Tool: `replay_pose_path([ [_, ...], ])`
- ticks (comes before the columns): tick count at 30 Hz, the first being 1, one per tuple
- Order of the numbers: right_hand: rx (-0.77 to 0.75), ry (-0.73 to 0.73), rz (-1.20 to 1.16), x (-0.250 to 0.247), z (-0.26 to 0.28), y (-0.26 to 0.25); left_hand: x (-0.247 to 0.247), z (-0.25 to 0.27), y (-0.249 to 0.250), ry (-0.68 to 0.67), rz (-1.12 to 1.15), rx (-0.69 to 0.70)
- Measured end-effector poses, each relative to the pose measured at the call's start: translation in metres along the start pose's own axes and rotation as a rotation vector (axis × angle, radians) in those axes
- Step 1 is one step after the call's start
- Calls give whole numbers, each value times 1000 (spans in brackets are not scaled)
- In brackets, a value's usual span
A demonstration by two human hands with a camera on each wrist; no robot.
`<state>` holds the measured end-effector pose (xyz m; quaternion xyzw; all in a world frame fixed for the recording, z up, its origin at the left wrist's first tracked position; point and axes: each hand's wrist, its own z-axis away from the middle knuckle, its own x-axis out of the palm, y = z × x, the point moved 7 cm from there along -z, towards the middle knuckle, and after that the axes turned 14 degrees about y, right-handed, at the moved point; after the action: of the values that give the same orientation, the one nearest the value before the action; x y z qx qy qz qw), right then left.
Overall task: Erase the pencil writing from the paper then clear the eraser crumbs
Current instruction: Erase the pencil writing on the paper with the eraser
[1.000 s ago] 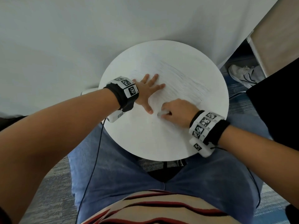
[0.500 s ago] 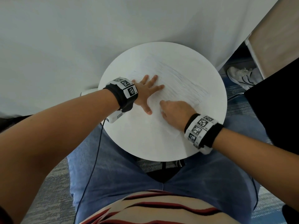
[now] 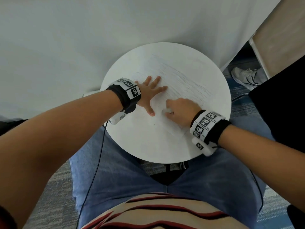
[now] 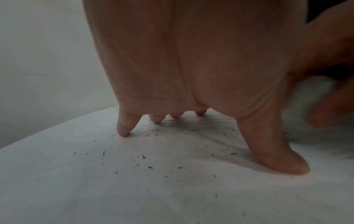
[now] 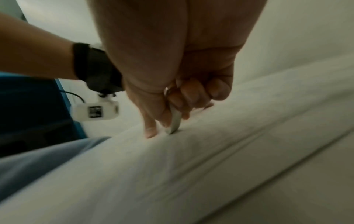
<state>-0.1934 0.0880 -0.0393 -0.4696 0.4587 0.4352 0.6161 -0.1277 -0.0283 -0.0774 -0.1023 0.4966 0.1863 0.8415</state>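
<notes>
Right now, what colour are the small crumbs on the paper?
Dark grey eraser crumbs, clearest in the left wrist view.

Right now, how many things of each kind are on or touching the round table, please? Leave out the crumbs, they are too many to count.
Hands: 2, the left hand flat on the paper, the right hand gripping the eraser
Paper: 1
Eraser: 1
Total: 4
The eraser crumbs lie scattered on the paper, uncounted.

A white sneaker lies on the floor at two o'clock of the round table, beside a wooden panel.
</notes>
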Motion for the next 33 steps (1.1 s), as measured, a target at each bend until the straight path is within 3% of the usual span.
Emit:
replay_pose_path([
  [3, 2, 91, 146, -2, -1, 2, 0, -1, -1, 2, 1, -2],
  [6, -130, -39, 71, 17, 18, -23, 1, -1, -1, -10, -3, 7],
  [9, -24, -26, -49, 9, 5, -1, 1, -2, 0, -8, -6, 11],
  [12, 46, 98, 65, -1, -6, 13, 1, -1, -2, 1, 4, 5],
  [16, -159, -58, 51, 17, 15, -24, 1, -1, -1, -8, 1, 11],
  [18, -86, -79, -34, 12, 8, -9, 1, -1, -1, -5, 1, 10],
  [21, 30, 47, 43, -1, -7, 17, 1, -1, -2, 12, 10, 1],
  [26, -201, -35, 78, 20, 10, -29, 2, -1, -1, -3, -1, 10],
  [30, 20, 74, 67, -3, -20, 7, 0, 0, 0, 1, -9, 5],
  [33, -80, 44, 142, 3, -16, -13, -1, 0, -1, -6, -2, 6],
])
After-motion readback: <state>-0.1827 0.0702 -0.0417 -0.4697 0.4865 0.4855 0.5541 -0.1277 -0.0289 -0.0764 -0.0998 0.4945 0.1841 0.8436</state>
